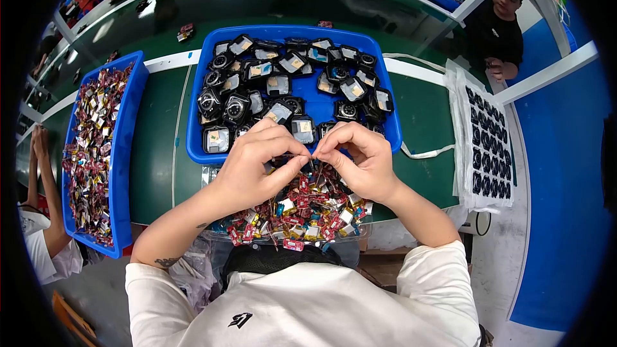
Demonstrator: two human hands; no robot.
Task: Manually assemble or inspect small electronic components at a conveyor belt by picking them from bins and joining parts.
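Note:
My left hand and my right hand meet at the fingertips, each thumb pinched against its index finger. Thin reddish wires run between the pinched fingers; what hangs from them is mostly hidden. Below the hands lies a heap of small red circuit boards with silver and yellow battery-like blocks and loose wires, in a clear plastic tray. Just beyond stands a blue tray filled with black watch-like housings, several showing pale inner faces.
At left, a long blue bin holds many similar red boards. A white sheet at right carries rows of round black parts. Behind runs a green conveyor. Co-workers are at the left and the upper right.

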